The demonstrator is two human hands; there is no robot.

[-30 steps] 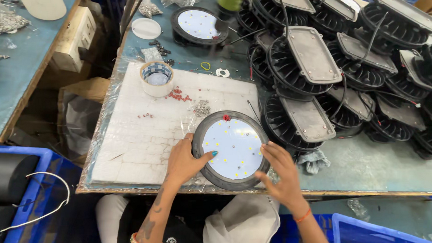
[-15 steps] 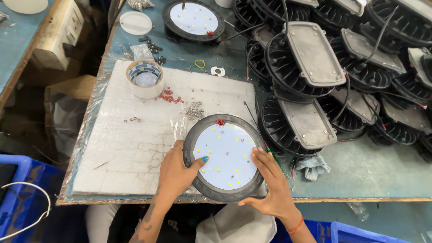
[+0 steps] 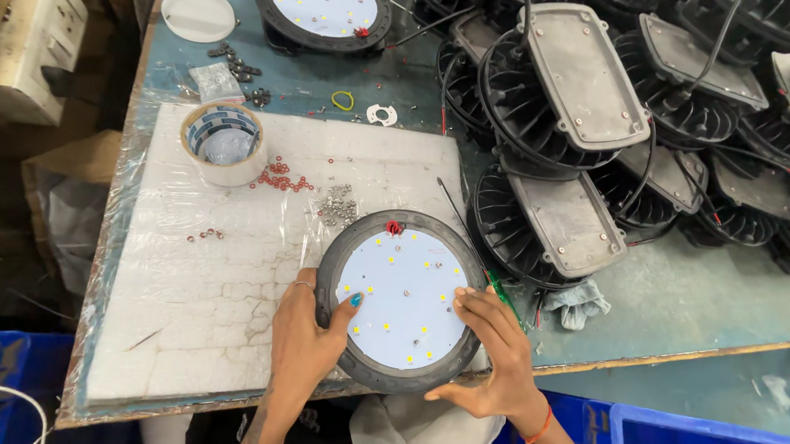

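Right now both hands steady a round LED lamp that lies face up at the near edge of a white foam mat on the bench. The left hand grips the dark rim on its left side, thumb laid over onto the white LED board; the right hand cups the right rim with fingers curled across the board's edge. Neither hand is closed into a fist, and neither holds a tool.

To handle this well, I judge the pressure should stay on the rim rather than on the small yellow LED chips, and the lamp should sit fully on the mat (its near side overhangs the bench edge). Loose screws, red washers and a tape roll lie well apart on the mat; finned black lamp housings crowd close on the right, so any turning wants small, even movements.
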